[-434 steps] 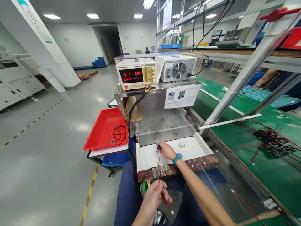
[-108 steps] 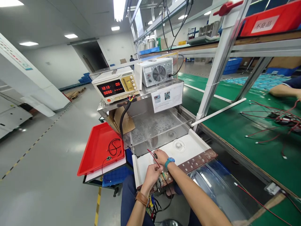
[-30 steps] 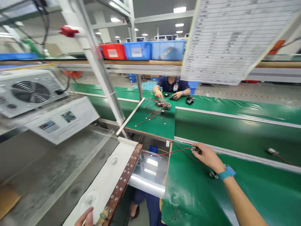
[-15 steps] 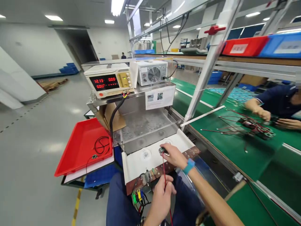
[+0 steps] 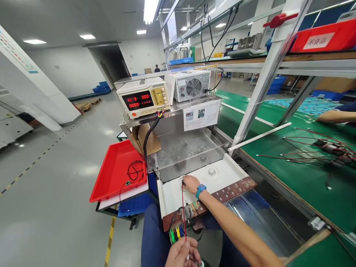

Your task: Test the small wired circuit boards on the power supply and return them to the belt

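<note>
My right hand (image 5: 191, 184), with a blue-green watch on its wrist, is closed on a small dark circuit board (image 5: 183, 182), mostly covered by the fingers. It is over the left part of a white panel (image 5: 232, 168). From the board a thin red wire (image 5: 183, 209) runs down toward me. Its lower end is pinched in my left hand (image 5: 182, 253), where a small white tip pokes out below the fingers. Between the hands lies a brown strip (image 5: 236, 188) with metal studs. Green, yellow and blue clips (image 5: 177, 234) hang at its left end.
A power supply (image 5: 143, 98) with red digits stands on a metal shelf beside a grey fan unit (image 5: 193, 86). At left, a red tray (image 5: 111, 174) holds a black cable (image 5: 135, 170). Right, a green bench (image 5: 300, 185) carries bundled wires (image 5: 333, 146) near a co-worker's arm (image 5: 333, 115).
My right hand has moved left across the white panel with the circuit board. My left hand has drawn down toward me along the red wire. The view has turned a little left.
</note>
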